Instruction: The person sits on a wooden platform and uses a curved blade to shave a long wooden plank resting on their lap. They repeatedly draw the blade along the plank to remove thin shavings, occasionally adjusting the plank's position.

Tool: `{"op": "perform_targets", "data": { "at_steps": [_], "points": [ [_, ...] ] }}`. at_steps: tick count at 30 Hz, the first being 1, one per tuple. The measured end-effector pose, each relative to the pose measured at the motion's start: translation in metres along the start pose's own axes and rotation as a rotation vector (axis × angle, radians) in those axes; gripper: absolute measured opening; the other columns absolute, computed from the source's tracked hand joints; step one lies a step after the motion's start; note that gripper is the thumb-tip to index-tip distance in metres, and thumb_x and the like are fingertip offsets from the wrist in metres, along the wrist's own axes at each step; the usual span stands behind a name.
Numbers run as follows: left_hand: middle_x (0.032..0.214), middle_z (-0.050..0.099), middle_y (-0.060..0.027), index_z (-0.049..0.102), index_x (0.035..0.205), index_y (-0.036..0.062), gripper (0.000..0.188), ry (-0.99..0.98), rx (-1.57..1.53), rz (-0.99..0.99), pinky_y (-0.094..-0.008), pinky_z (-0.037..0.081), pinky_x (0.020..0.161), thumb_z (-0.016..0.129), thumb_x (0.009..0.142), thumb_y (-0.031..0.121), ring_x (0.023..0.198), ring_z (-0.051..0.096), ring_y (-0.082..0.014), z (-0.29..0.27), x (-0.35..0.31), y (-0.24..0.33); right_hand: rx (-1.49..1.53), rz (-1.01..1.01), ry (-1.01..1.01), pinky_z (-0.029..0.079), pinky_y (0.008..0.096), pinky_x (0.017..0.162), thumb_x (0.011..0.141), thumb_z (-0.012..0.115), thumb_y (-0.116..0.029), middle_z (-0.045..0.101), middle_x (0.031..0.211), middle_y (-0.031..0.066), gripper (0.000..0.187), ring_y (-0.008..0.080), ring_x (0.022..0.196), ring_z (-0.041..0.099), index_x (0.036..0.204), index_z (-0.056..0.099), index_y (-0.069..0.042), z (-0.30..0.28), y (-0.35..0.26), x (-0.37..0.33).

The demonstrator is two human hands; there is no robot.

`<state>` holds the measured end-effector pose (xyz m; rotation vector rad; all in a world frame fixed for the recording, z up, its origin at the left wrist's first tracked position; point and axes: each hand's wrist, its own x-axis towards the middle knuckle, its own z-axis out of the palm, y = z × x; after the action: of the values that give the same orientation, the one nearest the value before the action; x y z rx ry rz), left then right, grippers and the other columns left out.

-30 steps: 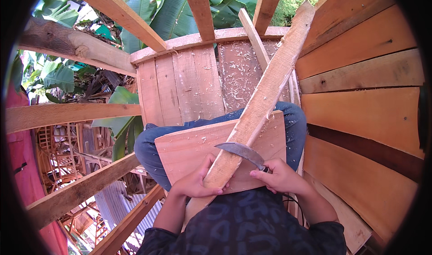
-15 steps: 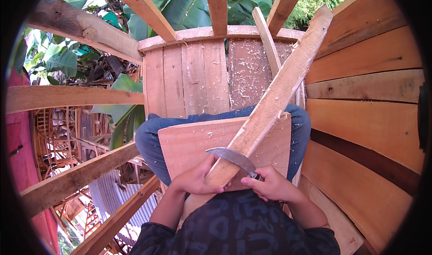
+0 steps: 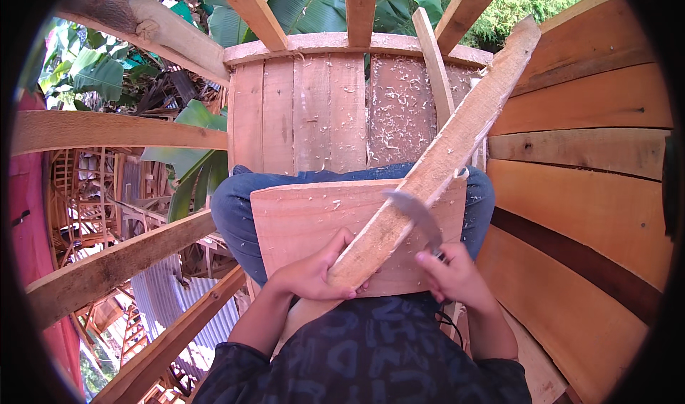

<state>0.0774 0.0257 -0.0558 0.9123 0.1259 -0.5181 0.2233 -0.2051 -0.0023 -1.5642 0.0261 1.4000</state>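
Note:
A long rough wooden plank slants from my lap up to the far right, and a pale shaved strip runs along its right edge. My left hand grips its near end, fingers wrapped round the sides. In my right hand is the handle of a curved knife, slightly blurred. The blade lies across the plank, its tip near the left edge; whether it touches the wood I cannot tell. Beneath the plank, a flat wooden board rests over my thighs, with a few shavings on it.
Wood shavings litter the plank floor ahead. A narrow wooden stick leans at the far edge beside the plank. Plank walling rises close on my right. Open wooden rails stand to the left, with metal roofing sheets below.
My right hand has moved the curved knife a little up and right along the plank. The left hand keeps its hold at the near end.

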Motion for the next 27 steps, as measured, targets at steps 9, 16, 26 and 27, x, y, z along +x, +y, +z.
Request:
{"op": "perform_targets", "data": {
  "at_steps": [9,16,26,27],
  "points": [
    [0.108,0.057,-0.0094,0.029,0.112,0.0073,0.051,-0.018,0.057,-0.045,-0.0324,0.051,0.086,0.071,0.083,0.005,0.097,0.06,-0.0139,0.004,-0.002,0.009,-0.067,0.045,-0.245,0.034,0.0222,0.036,0.096,0.057,-0.024,0.048,0.047,-0.0016,0.034,0.0057,0.037,0.046,0.071,0.056,-0.002,0.008,-0.004,-0.003],
    [0.109,0.057,-0.011,0.029,0.116,0.0068,0.055,-0.001,0.039,-0.033,-0.0328,0.05,0.086,0.072,0.082,0.003,0.099,0.06,-0.0156,0.004,0.002,0.01,-0.051,0.032,-0.065,0.034,0.0232,0.037,0.094,0.061,-0.025,0.049,0.051,-0.0021,0.031,0.0062,0.04,0.047,0.074,0.058,-0.002,0.015,0.001,0.002],
    [0.112,0.056,-0.0125,0.03,0.116,0.0065,0.058,-0.021,0.086,0.012,-0.0339,0.05,0.086,0.075,0.078,0.003,0.101,0.061,-0.0183,0.0,-0.001,0.006,-0.1,0.033,-0.008,0.034,0.0225,0.035,0.096,0.056,-0.021,0.048,0.048,0.0,0.033,0.0076,0.038,0.047,0.067,0.051,-0.005,-0.001,-0.011,-0.002],
    [0.112,0.056,-0.0125,0.03,0.115,0.0068,0.058,0.009,0.081,0.029,-0.0338,0.05,0.086,0.075,0.078,0.003,0.101,0.061,-0.0183,0.003,-0.006,0.003,-0.114,0.002,0.042,0.034,0.0226,0.034,0.096,0.056,-0.021,0.048,0.048,-0.0002,0.034,0.0075,0.038,0.047,0.067,0.051,-0.005,-0.01,-0.013,0.001]
  ]
}}
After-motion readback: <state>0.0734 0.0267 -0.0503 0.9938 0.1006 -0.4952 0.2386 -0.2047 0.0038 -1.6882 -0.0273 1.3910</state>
